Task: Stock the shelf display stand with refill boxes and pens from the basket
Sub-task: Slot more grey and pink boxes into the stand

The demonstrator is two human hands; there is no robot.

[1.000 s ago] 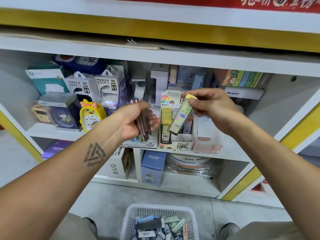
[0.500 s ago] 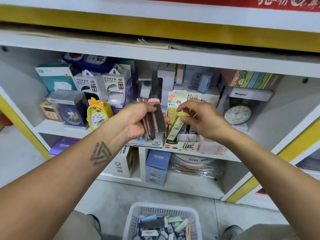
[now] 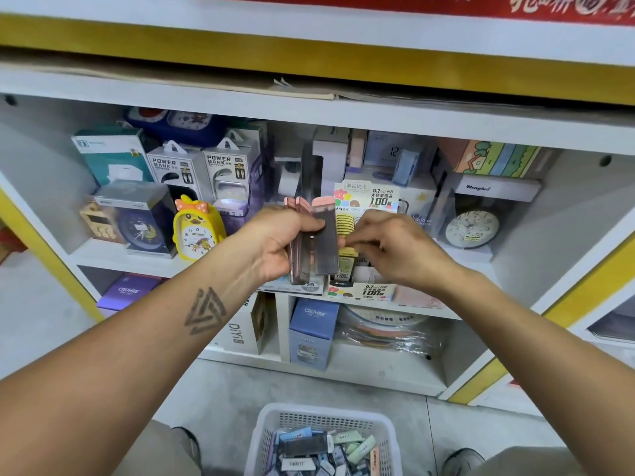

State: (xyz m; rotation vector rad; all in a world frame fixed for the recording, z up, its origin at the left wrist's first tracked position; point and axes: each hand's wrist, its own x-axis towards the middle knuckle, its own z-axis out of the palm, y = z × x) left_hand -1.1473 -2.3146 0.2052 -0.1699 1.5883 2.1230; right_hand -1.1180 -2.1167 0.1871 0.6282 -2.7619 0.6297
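The left hand (image 3: pixel 275 242) grips a small stack of pink-capped refill boxes (image 3: pixel 314 240) upright, fingers curled round them and thumb pressed across the dark front one. The right hand (image 3: pixel 395 249) is just beside it, fingertips pinched at the right edge of that front box and over a yellow-capped refill box (image 3: pixel 346 259) that stands in the display stand (image 3: pixel 360 290); which of the two it actually grasps cannot be told. The stand sits on the front edge of the middle shelf (image 3: pixel 130 262), its printed card rising behind both hands, with a row of yellow caps showing in its rear compartment. On the same shelf, to the left, stand a yellow chick alarm clock (image 3: pixel 197 228) and two power bank boxes (image 3: pixel 202 170). Below, on the floor between the person's knees, the white basket (image 3: pixel 264 438) holds a loose heap of more refill boxes.
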